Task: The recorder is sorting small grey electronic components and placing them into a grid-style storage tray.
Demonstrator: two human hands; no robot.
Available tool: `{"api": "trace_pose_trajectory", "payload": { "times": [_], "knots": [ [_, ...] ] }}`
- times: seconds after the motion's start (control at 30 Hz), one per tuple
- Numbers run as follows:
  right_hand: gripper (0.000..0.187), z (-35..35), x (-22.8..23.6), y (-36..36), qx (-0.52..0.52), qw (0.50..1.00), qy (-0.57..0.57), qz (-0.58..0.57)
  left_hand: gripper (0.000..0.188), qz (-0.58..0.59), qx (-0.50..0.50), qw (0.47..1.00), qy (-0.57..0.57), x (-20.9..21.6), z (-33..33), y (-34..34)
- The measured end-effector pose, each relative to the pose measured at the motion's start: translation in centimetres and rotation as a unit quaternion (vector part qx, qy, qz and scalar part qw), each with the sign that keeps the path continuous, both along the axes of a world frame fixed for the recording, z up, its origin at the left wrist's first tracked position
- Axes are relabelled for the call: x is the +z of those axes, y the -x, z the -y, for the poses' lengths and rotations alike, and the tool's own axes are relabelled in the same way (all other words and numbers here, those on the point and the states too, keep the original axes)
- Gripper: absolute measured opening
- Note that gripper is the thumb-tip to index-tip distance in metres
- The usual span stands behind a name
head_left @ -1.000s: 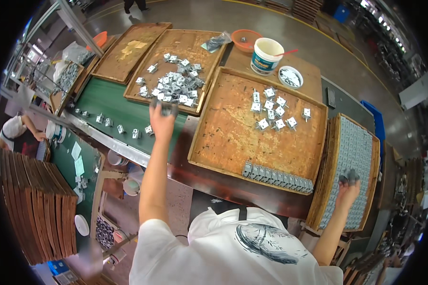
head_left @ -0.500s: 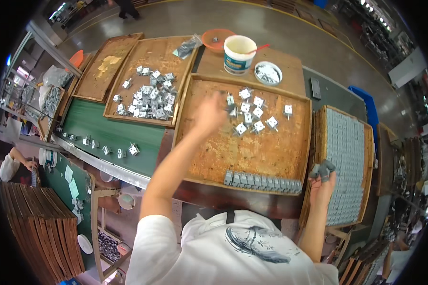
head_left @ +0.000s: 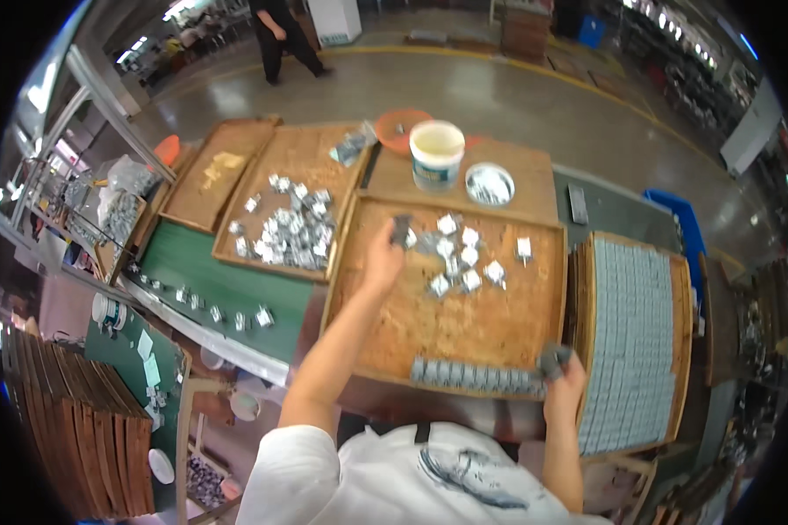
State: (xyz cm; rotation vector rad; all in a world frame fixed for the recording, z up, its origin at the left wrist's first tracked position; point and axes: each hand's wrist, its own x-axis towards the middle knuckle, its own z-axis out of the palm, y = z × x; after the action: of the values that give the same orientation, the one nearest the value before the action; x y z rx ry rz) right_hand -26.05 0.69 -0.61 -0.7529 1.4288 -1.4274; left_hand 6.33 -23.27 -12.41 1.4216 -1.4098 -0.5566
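Observation:
My left hand (head_left: 383, 258) reaches over the wooden tray in the middle, its fingertips in dark grey covers. Those fingers are closed at a small silver metal part (head_left: 411, 237), at the left side of a loose group of similar metal parts (head_left: 446, 249) with thin pins. By the tray's near right corner, my right hand (head_left: 567, 383) has its covered fingers curled together. Anything inside them is hidden. Beside it ends a neat row of grey metal blocks (head_left: 477, 376) along the near edge of the middle tray (head_left: 385, 337).
A tray heaped with metal parts (head_left: 289, 227) stands to the left, above a green belt (head_left: 179, 254) with spaced parts. At right is a tray packed with grey blocks (head_left: 635, 341). Behind stand a white bucket (head_left: 436, 166), a small white tub (head_left: 490, 185) and an orange bowl (head_left: 394, 131).
My right hand has moved left from the packed tray's edge to the end of the block row. The left hand has slowed beside the loose parts. The view has tilted upward.

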Motion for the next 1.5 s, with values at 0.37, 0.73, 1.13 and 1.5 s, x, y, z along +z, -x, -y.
{"api": "trace_pose_trajectory", "payload": {
  "times": [0.37,0.73,1.13,1.5],
  "knots": [
    [0.018,0.1,0.8,-3.1,0.065,0.997,0.014,-0.026,0.047,0.292,-0.026,0.956,0.001,5.4,-7.3,0.3],
    [0.017,-1.8,0.7,-4.2,0.077,0.996,0.002,-0.039,0.007,0.619,-0.225,0.749,0.072,4.6,-5.5,-5.8],
    [0.02,-1.0,1.1,-5.2,0.134,0.99,-0.021,-0.048,0.021,-0.208,-0.23,0.916,-0.253,11.6,-16.2,1.2],
    [0.027,-0.2,6.0,-7.1,0.287,0.878,0.046,-0.381,0.033,-0.355,-0.299,0.862,-0.202,14.2,-22.8,3.7]
  ]
}}
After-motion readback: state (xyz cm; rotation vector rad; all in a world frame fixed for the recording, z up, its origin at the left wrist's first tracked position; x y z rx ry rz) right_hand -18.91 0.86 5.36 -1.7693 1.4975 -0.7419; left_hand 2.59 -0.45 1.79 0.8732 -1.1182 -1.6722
